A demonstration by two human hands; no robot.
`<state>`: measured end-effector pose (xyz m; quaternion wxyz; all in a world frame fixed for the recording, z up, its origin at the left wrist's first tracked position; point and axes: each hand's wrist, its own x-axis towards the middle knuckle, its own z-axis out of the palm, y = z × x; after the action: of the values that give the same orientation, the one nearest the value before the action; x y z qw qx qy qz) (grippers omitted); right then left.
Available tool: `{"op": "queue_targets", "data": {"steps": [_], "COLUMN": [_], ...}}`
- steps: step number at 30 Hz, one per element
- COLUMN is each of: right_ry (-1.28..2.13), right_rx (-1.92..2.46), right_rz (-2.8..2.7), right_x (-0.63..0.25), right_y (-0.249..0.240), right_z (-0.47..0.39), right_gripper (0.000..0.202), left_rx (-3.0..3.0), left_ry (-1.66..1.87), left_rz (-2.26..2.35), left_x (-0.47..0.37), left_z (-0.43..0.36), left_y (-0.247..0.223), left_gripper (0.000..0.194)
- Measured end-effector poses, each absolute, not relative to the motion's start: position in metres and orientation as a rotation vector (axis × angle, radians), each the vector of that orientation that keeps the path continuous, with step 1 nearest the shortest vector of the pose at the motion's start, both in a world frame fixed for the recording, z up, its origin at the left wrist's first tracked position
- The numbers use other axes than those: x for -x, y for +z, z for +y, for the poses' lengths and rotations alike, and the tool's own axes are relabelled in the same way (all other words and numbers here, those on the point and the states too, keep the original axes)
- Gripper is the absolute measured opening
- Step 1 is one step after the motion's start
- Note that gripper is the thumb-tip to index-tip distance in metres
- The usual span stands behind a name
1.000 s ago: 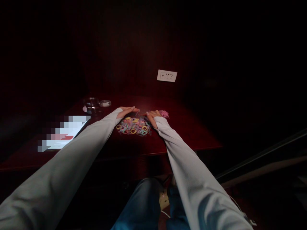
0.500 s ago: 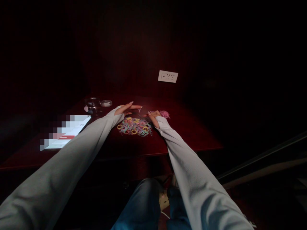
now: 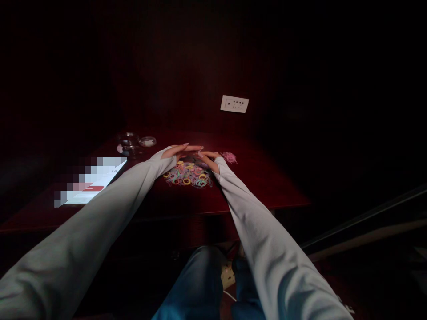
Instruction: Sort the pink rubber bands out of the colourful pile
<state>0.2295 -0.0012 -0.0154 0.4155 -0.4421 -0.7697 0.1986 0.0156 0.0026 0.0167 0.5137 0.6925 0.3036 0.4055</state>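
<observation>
We have both bare hands over the dark red, glossy wooden counter [image 3: 267, 191], at the far side of a loose, mixed heap of small pastel and yellow elastic bands [image 3: 187, 178]. The heap lies between our forearms, near the counter's front edge. A smaller tangle of pink bands [image 3: 229, 157] sits apart, just beyond our right hand [image 3: 212, 162]. So the bands lie in two lots: the multicoloured one looks much the larger, with its colours intermingled.

The heap's long axis runs left to right, roughly along the front edge; it has no tip and points nowhere in particular. Its rings lie at all angles, several yellow ones flat and open.

Our left hand [image 3: 171, 152] stretches its fingers rightward, close to the right hand's bent fingers and thumb. We cannot tell whether they touch, or whether either hand pinches a band. The clear round jar [image 3: 128, 143] stands to the left.
</observation>
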Motion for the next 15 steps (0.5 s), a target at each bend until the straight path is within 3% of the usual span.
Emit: {"op": "queue_targets", "data": {"steps": [6, 15], "right_ry": [0.701, 0.743], "right_rx": [1.055, 1.037], "right_rz": [-1.752, -1.717], "right_x": [-0.225, -0.221], "right_y": [-0.021, -0.02], "right_z": [0.011, 0.012], "right_gripper": [0.038, 0.035], "left_rx": [-1.674, -1.671], "left_ry": [0.937, 0.901], "left_rz": [0.735, 0.707], "left_x": [-0.016, -0.019], "left_z": [0.002, 0.004], "left_y": [0.013, 0.012], "left_gripper": [0.069, 0.073]}}
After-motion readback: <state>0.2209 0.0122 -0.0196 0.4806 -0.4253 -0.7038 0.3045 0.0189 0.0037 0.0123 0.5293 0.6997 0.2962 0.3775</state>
